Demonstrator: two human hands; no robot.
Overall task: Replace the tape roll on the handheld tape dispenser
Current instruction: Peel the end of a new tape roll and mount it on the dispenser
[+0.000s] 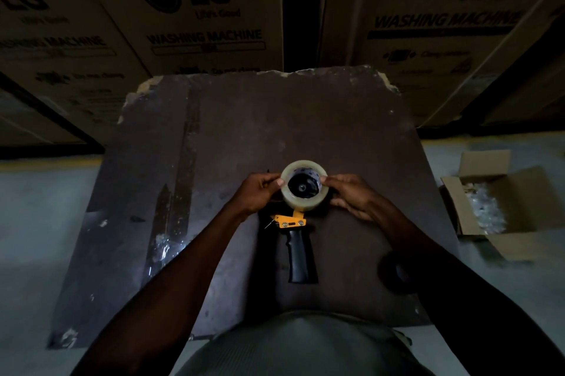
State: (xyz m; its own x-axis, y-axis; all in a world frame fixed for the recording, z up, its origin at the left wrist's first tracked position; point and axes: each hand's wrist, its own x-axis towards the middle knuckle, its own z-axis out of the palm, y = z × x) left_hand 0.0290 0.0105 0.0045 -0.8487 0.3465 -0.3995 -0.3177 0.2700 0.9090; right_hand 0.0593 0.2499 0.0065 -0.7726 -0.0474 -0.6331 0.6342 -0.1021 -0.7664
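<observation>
A handheld tape dispenser (295, 241) with a black pistol handle and an orange frame lies flat on a dark board (244, 131), handle toward me. A clear tape roll (305, 202) sits over the dispenser's black hub. My left hand (258, 195) grips the roll's left side, thumb on its top rim. My right hand (351, 195) holds the roll's right side with thumb and fingers. The dispenser's front part is hidden under the roll and my hands.
A dark ring-shaped object, perhaps a tape core (396, 273), lies on the board by my right forearm. An open cardboard box (495, 204) with clear packing material stands on the floor at right. Large washing-machine cartons (201, 8) stand behind the board.
</observation>
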